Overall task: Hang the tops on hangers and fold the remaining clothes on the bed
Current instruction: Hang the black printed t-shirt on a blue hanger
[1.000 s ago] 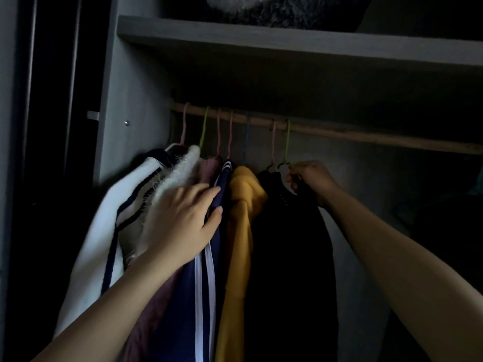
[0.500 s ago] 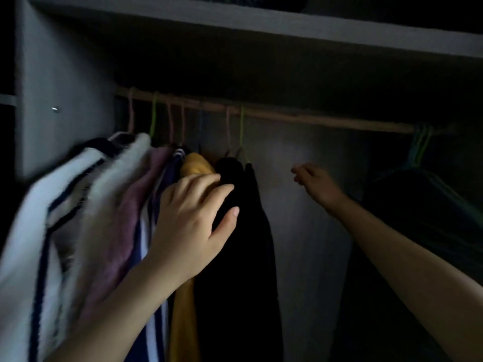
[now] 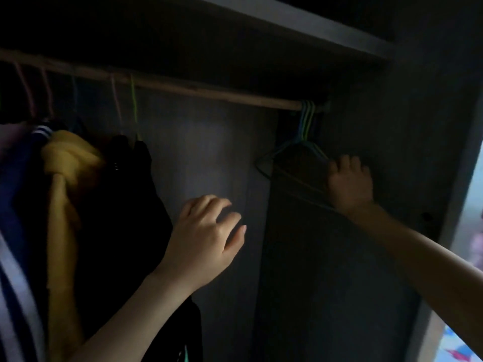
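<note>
You face a mustard-yellow top (image 3: 70, 158), a black top (image 3: 125, 205) and a navy top (image 3: 15, 184) with white stripes. The rail (image 3: 209, 94) is light brown; the hangers (image 3: 307, 118) are green and blue.

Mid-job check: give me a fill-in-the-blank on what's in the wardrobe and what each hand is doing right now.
1. The right hand grips the empty ____ hanging at the right end of the rod.
2. The left hand is open and holds ____.
3. Just left of the black garment hangs a ____ garment.
Missing words: hangers; nothing; yellow.
</note>
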`<state>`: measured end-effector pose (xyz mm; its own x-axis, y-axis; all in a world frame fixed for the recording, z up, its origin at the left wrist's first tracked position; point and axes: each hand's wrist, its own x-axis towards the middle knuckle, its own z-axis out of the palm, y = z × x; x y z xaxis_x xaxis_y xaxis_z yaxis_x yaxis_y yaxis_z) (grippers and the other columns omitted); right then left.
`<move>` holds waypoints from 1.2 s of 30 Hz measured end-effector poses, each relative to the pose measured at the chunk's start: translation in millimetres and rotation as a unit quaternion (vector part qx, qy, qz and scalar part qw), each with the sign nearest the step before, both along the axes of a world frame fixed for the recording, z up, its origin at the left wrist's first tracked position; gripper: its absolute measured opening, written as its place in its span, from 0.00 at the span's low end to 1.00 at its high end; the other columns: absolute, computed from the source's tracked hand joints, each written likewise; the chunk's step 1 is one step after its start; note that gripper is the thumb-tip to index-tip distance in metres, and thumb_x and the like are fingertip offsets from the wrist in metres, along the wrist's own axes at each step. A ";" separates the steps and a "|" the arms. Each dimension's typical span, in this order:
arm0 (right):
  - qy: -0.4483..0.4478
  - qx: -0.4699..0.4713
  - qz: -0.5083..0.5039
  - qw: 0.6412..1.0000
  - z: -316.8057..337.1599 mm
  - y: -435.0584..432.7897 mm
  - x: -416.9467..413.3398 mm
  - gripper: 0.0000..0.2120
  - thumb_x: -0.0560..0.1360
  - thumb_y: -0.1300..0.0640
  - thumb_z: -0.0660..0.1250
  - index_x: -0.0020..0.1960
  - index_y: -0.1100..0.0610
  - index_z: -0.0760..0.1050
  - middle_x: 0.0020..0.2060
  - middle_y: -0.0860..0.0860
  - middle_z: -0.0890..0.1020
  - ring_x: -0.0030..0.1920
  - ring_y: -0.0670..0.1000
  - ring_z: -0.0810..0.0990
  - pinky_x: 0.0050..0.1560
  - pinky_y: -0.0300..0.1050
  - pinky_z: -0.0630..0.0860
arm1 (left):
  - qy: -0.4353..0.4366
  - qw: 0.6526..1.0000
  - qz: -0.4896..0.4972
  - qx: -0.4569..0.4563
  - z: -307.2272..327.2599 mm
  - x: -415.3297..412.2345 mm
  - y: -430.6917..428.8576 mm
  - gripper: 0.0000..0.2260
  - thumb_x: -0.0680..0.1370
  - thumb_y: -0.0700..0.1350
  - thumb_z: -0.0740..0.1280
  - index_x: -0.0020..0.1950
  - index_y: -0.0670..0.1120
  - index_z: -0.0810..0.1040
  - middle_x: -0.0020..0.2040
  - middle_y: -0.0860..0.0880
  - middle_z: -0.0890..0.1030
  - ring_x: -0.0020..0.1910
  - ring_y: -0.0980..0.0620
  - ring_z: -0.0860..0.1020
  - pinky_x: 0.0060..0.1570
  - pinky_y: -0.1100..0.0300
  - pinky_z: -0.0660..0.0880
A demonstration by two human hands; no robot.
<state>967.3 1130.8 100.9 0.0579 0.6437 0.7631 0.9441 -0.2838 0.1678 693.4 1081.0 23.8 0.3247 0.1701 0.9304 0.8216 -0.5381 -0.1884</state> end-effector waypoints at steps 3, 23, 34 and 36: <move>-0.014 -0.088 -0.053 0.995 2.7 -12.3 10.2 0.15 0.79 0.64 0.55 0.63 0.64 0.71 0.60 0.61 0.73 0.61 0.62 0.74 0.53 0.52 0.74 | -0.003 0.999 -0.002 -0.044 -10.1 9.4 9.9 0.15 0.74 0.51 0.59 0.42 0.45 0.82 0.46 0.46 0.81 0.47 0.46 0.78 0.47 0.54 0.69; -0.067 0.133 0.122 0.981 -16.6 -11.0 11.7 0.10 0.74 0.59 0.60 0.41 0.66 0.74 0.21 0.62 0.74 0.16 0.62 0.72 0.18 0.48 0.70 | -0.073 0.987 -0.059 -0.130 -50.3 -3.3 34.9 0.16 0.74 0.52 0.58 0.57 0.46 0.74 0.54 0.41 0.78 0.54 0.46 0.71 0.47 0.45 0.76; -0.087 0.109 0.180 0.974 -120.7 -111.1 30.0 0.12 0.81 0.51 0.52 0.50 0.56 0.72 0.32 0.57 0.80 0.26 0.59 0.79 0.22 0.43 0.70 | -0.185 0.962 -0.096 -0.177 -99.6 19.5 47.6 0.29 0.72 0.47 0.65 0.71 0.45 0.60 0.68 0.32 0.67 0.65 0.37 0.62 0.59 0.40 0.67; -0.095 0.089 0.185 0.974 -135.4 -128.9 40.5 0.13 0.81 0.53 0.54 0.51 0.58 0.74 0.33 0.57 0.80 0.29 0.59 0.80 0.24 0.45 0.72 | -0.167 0.959 -0.087 -0.211 -117.4 26.9 50.9 0.25 0.73 0.48 0.61 0.69 0.42 0.64 0.63 0.34 0.73 0.62 0.36 0.68 0.55 0.37 0.70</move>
<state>1007.7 1001.9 -34.5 -0.3052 0.4499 0.8393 0.9443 0.0289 0.3278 720.3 1131.9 -93.6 0.0774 0.5247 0.8478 0.6885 -0.6432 0.3352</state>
